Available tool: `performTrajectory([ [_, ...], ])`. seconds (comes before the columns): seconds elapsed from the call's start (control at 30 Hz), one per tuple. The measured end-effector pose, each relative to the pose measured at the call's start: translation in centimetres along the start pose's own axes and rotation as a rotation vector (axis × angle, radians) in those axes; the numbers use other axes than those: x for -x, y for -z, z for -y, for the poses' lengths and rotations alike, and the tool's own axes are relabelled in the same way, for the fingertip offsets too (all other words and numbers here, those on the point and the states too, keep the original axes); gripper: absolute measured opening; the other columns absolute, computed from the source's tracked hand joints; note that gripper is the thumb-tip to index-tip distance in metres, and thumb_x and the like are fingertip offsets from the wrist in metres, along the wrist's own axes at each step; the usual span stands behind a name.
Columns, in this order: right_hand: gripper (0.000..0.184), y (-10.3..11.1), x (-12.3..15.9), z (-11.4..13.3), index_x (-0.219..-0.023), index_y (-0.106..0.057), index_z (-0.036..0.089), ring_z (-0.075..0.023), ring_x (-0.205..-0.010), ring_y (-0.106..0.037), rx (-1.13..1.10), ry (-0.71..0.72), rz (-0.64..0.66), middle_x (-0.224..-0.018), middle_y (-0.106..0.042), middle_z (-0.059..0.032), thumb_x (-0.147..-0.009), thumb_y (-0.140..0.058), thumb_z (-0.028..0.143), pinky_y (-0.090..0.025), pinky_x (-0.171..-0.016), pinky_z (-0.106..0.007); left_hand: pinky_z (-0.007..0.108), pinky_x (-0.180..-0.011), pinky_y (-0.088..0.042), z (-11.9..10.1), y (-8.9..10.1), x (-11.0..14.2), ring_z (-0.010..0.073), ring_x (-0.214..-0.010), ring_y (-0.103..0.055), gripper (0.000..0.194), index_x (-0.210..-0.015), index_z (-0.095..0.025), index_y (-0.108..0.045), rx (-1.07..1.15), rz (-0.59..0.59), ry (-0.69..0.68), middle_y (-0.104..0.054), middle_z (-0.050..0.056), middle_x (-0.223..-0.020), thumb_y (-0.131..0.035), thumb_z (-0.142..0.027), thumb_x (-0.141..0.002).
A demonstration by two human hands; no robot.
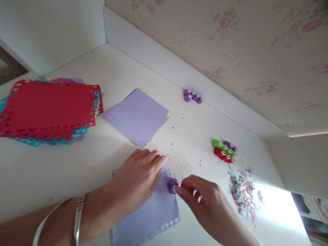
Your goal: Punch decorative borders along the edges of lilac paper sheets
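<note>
A light purple sheet of paper [151, 217] lies in front of me, with heart-shaped cutouts along its near edge and more cutouts down its left side. My left hand [142, 176] rests on its upper part, fingers curled together at the far edge. A small purple craft punch [172, 186] sits at the sheet's right edge. My right hand [205, 200] has its thumb at the punch's white button, the other fingers bent inward. Whether those fingers reach under the punch I cannot tell.
Red and blue punched sheets [53, 107] are piled at the left. A stack of plain purple sheets [139, 116] lies beyond my left hand. Purple punches [193, 96] stand near the wall; green, red and purple punches [225, 151] stand right, above a confetti heap [243, 194].
</note>
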State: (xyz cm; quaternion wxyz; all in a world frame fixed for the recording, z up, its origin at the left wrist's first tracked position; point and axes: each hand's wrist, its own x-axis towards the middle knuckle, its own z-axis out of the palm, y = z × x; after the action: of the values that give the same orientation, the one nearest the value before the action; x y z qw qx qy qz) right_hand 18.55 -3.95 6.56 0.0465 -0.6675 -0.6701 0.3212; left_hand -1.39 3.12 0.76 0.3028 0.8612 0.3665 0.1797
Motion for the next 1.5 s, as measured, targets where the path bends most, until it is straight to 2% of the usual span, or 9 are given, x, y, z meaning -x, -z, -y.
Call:
performTrajectory([
  [0.1,0.043,0.2,-0.9,-0.4,-0.06,-0.047,0.019,-0.0097,-0.05,-0.038,0.024,-0.071,0.117,-0.054,-0.046,0.004,-0.096,-0.048,0.044,-0.027,-0.047,-0.024,0.042,-0.086,-0.042,0.0,0.0,0.1,0.0242,-0.097,-0.058,0.024,-0.115,-0.022,-0.055,0.002,-0.018,-0.005,-0.064,0.004,-0.103,-0.049,-0.011,-0.095],
  [0.23,0.05,-0.1,-1.3,-0.9,-0.056,-0.036,0.019,-0.0093,-0.051,-0.026,-0.038,-0.134,0.2,-0.053,-0.031,0.0055,-0.095,-0.047,0.048,-0.019,-0.046,-0.026,0.042,-0.085,-0.043,0.1,-0.1,0.0,0.0241,-0.095,-0.059,0.024,-0.115,-0.022,-0.054,-0.001,-0.03,-0.006,-0.065,0.004,-0.103,-0.05,-0.011,-0.094],
  [0.43,0.05,-0.2,-1.6,-1.4,-0.057,-0.035,0.019,-0.0095,-0.052,-0.024,-0.14,-0.193,0.293,-0.055,-0.025,0.0056,-0.095,-0.044,0.05,-0.019,-0.047,-0.026,0.042,-0.085,-0.044,0.1,-0.2,0.0,0.0241,-0.095,-0.059,0.024,-0.115,-0.022,-0.055,-0.008,-0.039,-0.005,-0.065,0.005,-0.102,-0.05,-0.01,-0.094],
  [0.6,0.051,-0.5,-1.7,-1.1,-0.055,-0.03,0.019,-0.0098,-0.052,-0.021,-0.147,-0.173,0.26,-0.055,-0.02,0.0055,-0.095,-0.045,0.047,-0.018,-0.047,-0.027,0.041,-0.086,-0.044,0.0,-0.3,0.0,0.0235,-0.095,-0.059,0.025,-0.115,-0.022,-0.055,0.0,-0.043,-0.01,-0.065,0.005,-0.102,-0.049,-0.01,-0.094],
  [0.9,0.048,-0.4,-1.6,-0.4,-0.051,-0.035,0.018,-0.0094,-0.05,-0.023,-0.109,-0.188,0.186,-0.051,-0.023,0.0059,-0.091,-0.05,0.04,-0.021,-0.046,-0.025,0.046,-0.09,-0.041,-0.6,0.2,-0.1,0.0256,-0.102,-0.056,0.023,-0.117,-0.021,-0.056,-0.107,-0.058,-0.031,-0.063,0.006,-0.111,-0.049,-0.014,-0.096],
  [1.0,0.042,-0.4,-1.6,-0.5,-0.05,-0.04,0.018,-0.0092,-0.049,-0.025,-0.125,-0.197,0.16,-0.049,-0.026,0.0058,-0.087,-0.051,0.036,-0.021,-0.045,-0.024,0.049,-0.095,-0.038,-2.0,0.3,-0.2,0.0271,-0.109,-0.054,0.022,-0.117,-0.021,-0.058,-0.111,-0.12,-0.11,-0.063,0.007,-0.117,-0.054,-0.027,-0.096],
  [1.07,0.034,-0.3,-1.7,-0.6,-0.052,-0.048,0.018,-0.0092,-0.05,-0.028,-0.15,-0.202,0.155,-0.049,-0.03,0.0056,-0.083,-0.052,0.03,-0.023,-0.046,-0.023,0.044,-0.095,-0.041,-2.9,-0.1,-0.2,0.0249,-0.109,-0.053,0.028,-0.119,-0.02,-0.059,-0.019,-0.063,-0.199,-0.064,0.006,-0.119,-0.06,-0.034,-0.094],
  [1.23,0.016,-0.4,-1.6,-0.8,-0.057,-0.063,0.018,-0.0097,-0.052,-0.038,-0.219,-0.224,0.157,-0.051,-0.044,0.0043,-0.07,-0.054,0.022,-0.028,-0.048,-0.022,0.038,-0.081,-0.048,-3.6,-1.5,-0.3,0.0217,-0.093,-0.056,0.018,-0.109,-0.017,-0.066,-0.043,0.044,-0.361,-0.069,0.004,-0.104,-0.053,-0.019,-0.097],
  [1.5,0.018,-0.3,-1.5,-0.9,-0.059,-0.067,0.018,-0.0095,-0.051,-0.033,-0.202,-0.25,0.14,-0.049,-0.041,0.0045,-0.069,-0.057,0.027,-0.026,-0.046,-0.022,0.039,-0.077,-0.047,-3.2,-1.9,-0.7,0.0223,-0.089,-0.056,0.009,-0.098,-0.018,-0.069,-0.037,0.012,-0.357,-0.069,0.002,-0.093,-0.066,-0.018,-0.089],
])
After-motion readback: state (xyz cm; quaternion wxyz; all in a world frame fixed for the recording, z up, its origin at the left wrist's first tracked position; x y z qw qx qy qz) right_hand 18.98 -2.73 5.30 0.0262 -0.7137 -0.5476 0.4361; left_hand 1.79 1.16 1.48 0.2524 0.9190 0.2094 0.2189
